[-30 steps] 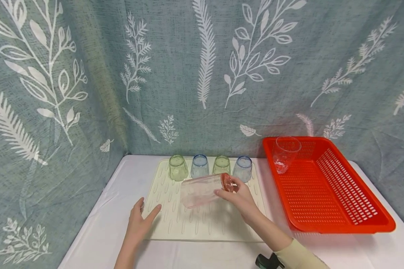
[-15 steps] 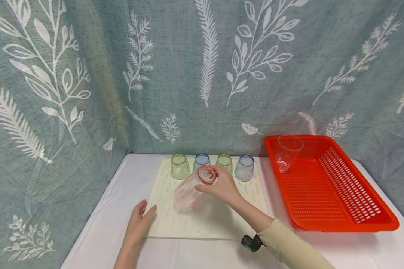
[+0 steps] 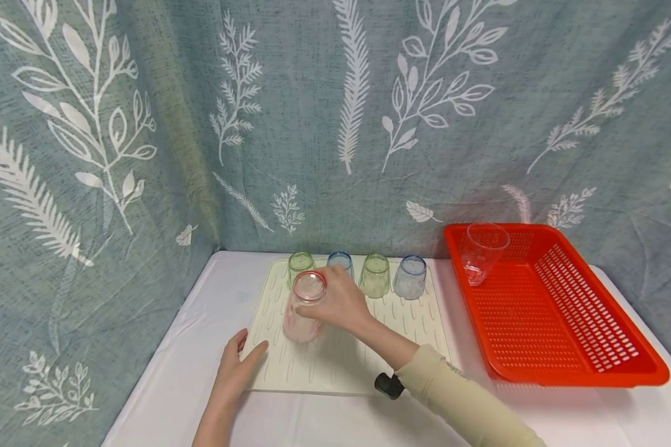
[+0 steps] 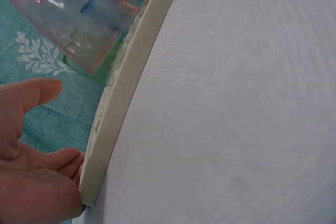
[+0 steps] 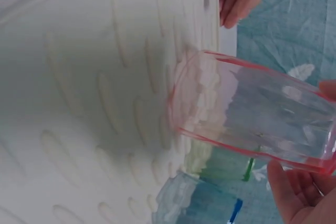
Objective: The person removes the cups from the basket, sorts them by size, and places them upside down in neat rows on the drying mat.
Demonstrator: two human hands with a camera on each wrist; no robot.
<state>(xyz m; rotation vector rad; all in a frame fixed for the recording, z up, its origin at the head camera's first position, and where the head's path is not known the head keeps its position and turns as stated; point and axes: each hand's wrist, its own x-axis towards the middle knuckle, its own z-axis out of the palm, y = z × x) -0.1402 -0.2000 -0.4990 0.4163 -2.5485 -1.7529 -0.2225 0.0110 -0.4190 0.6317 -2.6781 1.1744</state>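
Observation:
My right hand (image 3: 341, 301) grips a clear, pink-tinted drinking glass (image 3: 303, 324) by its upper end, which has a red edge. The glass stands mouth down, slightly tilted, over the left part of a cream ridged drying mat (image 3: 341, 375). In the right wrist view, the wide rim of the glass (image 5: 252, 111) comes close to the mat; whether it touches I cannot tell. Thumb and fingers of the right hand (image 5: 304, 192) lie around the base end. My left hand (image 3: 237, 366) holds nothing, its thumb spread from the fingers, beside the mat's left edge.
Upside-down tumblers stand along the mat's back edge: green (image 3: 300, 263), blue (image 3: 341, 259), green (image 3: 375, 279) and blue (image 3: 410, 279). A red perforated basket (image 3: 570, 379) on the right holds another clear glass (image 3: 481, 251), leaning. A patterned curtain (image 3: 313, 124) hangs behind the white-covered table.
My right hand has carried the pink glass leftward and turned it from nearly lying sideways to almost upright, mouth down. The left hand has stayed by the mat's left edge, nearly unmoved.

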